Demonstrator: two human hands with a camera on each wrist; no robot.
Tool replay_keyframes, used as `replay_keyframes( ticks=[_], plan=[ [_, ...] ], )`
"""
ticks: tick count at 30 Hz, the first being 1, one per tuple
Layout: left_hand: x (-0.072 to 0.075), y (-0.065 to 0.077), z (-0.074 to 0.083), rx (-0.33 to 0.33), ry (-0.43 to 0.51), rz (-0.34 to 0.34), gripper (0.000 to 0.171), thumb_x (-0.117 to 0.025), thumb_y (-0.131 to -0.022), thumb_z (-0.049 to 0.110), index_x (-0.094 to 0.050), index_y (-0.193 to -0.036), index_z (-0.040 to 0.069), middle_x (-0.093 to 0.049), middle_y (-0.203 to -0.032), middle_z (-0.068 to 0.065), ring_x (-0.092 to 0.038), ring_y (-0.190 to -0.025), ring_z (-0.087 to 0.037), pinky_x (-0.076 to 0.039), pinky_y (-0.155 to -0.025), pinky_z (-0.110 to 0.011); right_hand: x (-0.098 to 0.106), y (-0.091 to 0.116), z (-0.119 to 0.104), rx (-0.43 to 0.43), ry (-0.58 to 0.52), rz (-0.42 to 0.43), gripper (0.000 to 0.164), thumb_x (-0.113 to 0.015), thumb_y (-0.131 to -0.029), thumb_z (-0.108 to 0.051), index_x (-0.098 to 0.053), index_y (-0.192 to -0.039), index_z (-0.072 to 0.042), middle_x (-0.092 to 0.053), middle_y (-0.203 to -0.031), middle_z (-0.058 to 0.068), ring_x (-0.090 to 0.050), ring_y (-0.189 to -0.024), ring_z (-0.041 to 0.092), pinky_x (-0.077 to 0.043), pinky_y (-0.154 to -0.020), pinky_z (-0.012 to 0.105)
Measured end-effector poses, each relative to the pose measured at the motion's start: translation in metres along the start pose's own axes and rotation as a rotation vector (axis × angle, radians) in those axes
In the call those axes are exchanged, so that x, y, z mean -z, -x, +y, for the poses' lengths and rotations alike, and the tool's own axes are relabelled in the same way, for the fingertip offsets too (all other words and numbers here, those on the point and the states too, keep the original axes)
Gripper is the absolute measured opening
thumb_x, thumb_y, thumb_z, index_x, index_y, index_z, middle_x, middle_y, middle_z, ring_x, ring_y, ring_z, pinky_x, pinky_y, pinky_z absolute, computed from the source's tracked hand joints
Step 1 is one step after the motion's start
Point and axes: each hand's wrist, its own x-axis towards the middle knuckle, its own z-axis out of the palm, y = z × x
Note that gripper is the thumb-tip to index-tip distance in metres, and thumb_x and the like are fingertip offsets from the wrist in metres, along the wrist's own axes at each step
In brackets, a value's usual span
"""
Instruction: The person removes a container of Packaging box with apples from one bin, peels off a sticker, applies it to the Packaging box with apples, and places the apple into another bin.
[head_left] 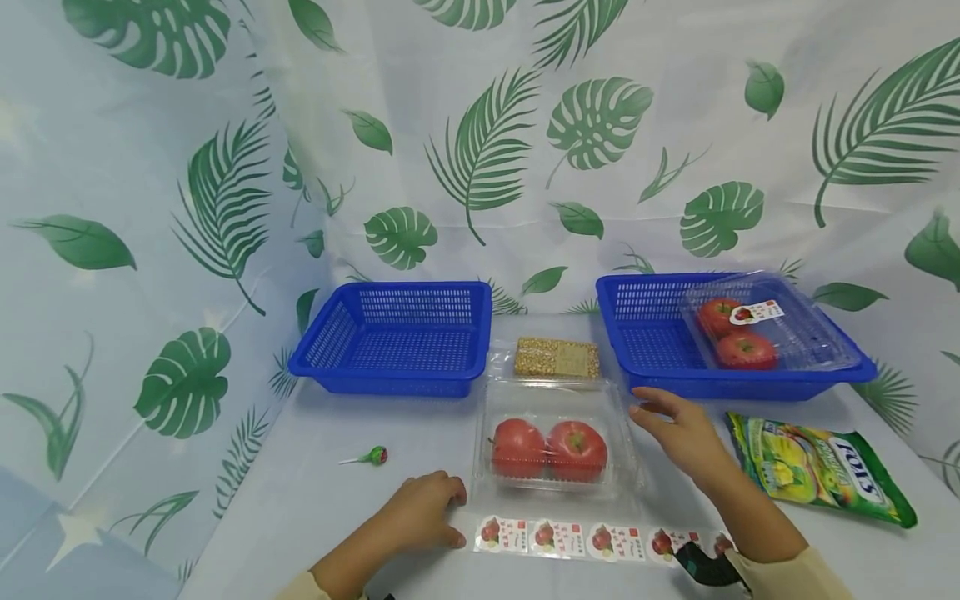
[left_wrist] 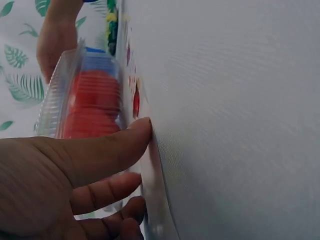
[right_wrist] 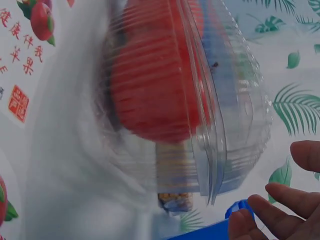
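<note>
A clear plastic clamshell box [head_left: 555,408] with two red apples [head_left: 576,450] inside stands at the middle of the table. Beside its right edge, my right hand [head_left: 686,437] is raised with fingers loosely spread and nothing held; the right wrist view shows those fingers [right_wrist: 280,210] apart from the box. In front of the box lies a strip of apple stickers [head_left: 555,539]. My left hand [head_left: 423,512] is at the strip's left end, thumb and fingers separated. The left wrist view shows the thumb [left_wrist: 115,150] close to the strip; contact is hard to tell.
Two blue baskets [head_left: 390,387] stand at the back; the right one bears a stickered clamshell box [head_left: 810,333] of apples. Behind the middle box lies a grain packet [head_left: 536,357]. A green snack bag [head_left: 825,471] lies right, a lollipop [head_left: 375,455] left.
</note>
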Motion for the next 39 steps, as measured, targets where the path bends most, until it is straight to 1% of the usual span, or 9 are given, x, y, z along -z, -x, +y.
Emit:
replay_keyframes(
  ticks=[4, 9, 13, 17, 19, 22, 27, 32, 39],
  plan=[
    [0.000, 0.003, 0.003, -0.003, 0.007, -0.015, 0.033, -0.088, -0.067, 0.033, -0.060, -0.081, 0.023, -0.049, -0.076, 0.012, -0.046, -0.071, -0.008, -0.038, -0.071, -0.032, -0.006, 0.002, -0.002, 0.027, 0.016, 0.013, 0.053, -0.060, -0.098, -0.031, -0.050, -0.136, 0.004, -0.050, -0.134, 0.030, -0.045, -0.124, 0.045, -0.043, -0.096, 0.058],
    [0.001, 0.002, 0.003, -0.033, 0.068, -0.065, 0.036, -0.087, -0.069, 0.028, -0.053, -0.081, 0.022, -0.046, -0.072, 0.011, -0.043, -0.067, -0.007, -0.038, -0.067, -0.030, -0.011, 0.006, -0.010, 0.027, 0.114, 0.015, 0.056, -0.060, -0.097, -0.036, -0.049, -0.138, 0.001, -0.045, -0.140, 0.027, -0.044, -0.125, 0.048, -0.043, -0.095, 0.059],
    [0.005, -0.002, 0.002, -0.032, 0.258, -0.178, 0.035, -0.087, -0.072, 0.020, -0.056, -0.088, 0.020, -0.050, -0.072, 0.010, -0.044, -0.067, -0.006, -0.041, -0.062, -0.026, -0.014, 0.012, -0.020, 0.103, 0.217, 0.099, 0.049, -0.065, -0.095, -0.029, -0.055, -0.132, 0.000, -0.047, -0.140, 0.021, -0.038, -0.130, 0.046, -0.036, -0.099, 0.065],
    [0.008, -0.005, 0.002, -0.052, 0.454, -0.284, 0.027, -0.083, -0.077, 0.017, -0.066, -0.097, 0.018, -0.061, -0.082, 0.011, -0.052, -0.078, -0.006, -0.045, -0.075, -0.028, -0.025, 0.023, -0.029, 0.265, 0.262, 0.211, 0.033, -0.073, -0.088, -0.015, -0.066, -0.117, -0.002, -0.058, -0.127, 0.014, -0.044, -0.125, 0.038, -0.037, -0.097, 0.063],
    [0.008, -0.005, 0.003, -0.091, 0.535, -0.325, 0.020, -0.080, -0.081, 0.017, -0.069, -0.098, 0.016, -0.064, -0.087, 0.010, -0.054, -0.083, -0.006, -0.044, -0.082, -0.029, -0.033, 0.030, -0.031, 0.350, 0.276, 0.235, 0.027, -0.076, -0.084, -0.011, -0.070, -0.110, -0.006, -0.063, -0.118, 0.008, -0.050, -0.117, 0.032, -0.042, -0.094, 0.058],
    [0.008, -0.004, 0.008, -0.153, 0.647, -0.372, 0.012, -0.074, -0.087, 0.016, -0.071, -0.097, 0.012, -0.066, -0.089, 0.008, -0.055, -0.085, -0.006, -0.043, -0.085, -0.028, -0.045, 0.040, -0.035, 0.450, 0.277, 0.224, 0.024, -0.080, -0.080, -0.008, -0.073, -0.102, -0.011, -0.066, -0.107, -0.003, -0.056, -0.108, 0.021, -0.049, -0.089, 0.047],
    [0.012, -0.004, 0.022, -0.201, 0.789, -0.385, 0.009, -0.070, -0.089, 0.012, -0.069, -0.098, 0.009, -0.066, -0.089, 0.006, -0.055, -0.081, -0.006, -0.044, -0.078, -0.024, -0.058, 0.052, -0.042, 0.510, 0.206, 0.163, 0.023, -0.082, -0.077, -0.009, -0.074, -0.096, -0.021, -0.066, -0.094, -0.015, -0.060, -0.086, 0.005, -0.053, -0.069, 0.026],
    [0.017, -0.007, 0.036, -0.212, 0.940, -0.386, 0.012, -0.067, -0.091, 0.007, -0.067, -0.101, 0.000, -0.066, -0.086, 0.004, -0.057, -0.073, -0.006, -0.047, -0.065, -0.020, -0.068, 0.059, -0.045, 0.549, 0.119, 0.086, 0.022, -0.079, -0.081, -0.007, -0.074, -0.094, -0.024, -0.066, -0.087, -0.019, -0.058, -0.071, 0.000, -0.052, -0.057, 0.025],
    [0.012, -0.011, 0.047, -0.246, 1.117, -0.383, 0.023, -0.062, -0.092, 0.005, -0.062, -0.106, -0.013, -0.067, -0.081, 0.001, -0.059, -0.066, -0.008, -0.048, -0.057, -0.019, -0.079, 0.069, -0.048, 0.675, 0.004, -0.031, 0.023, -0.076, -0.083, -0.003, -0.072, -0.096, -0.022, -0.068, -0.088, -0.013, -0.061, -0.074, 0.003, -0.053, -0.060, 0.020]
  ],
)
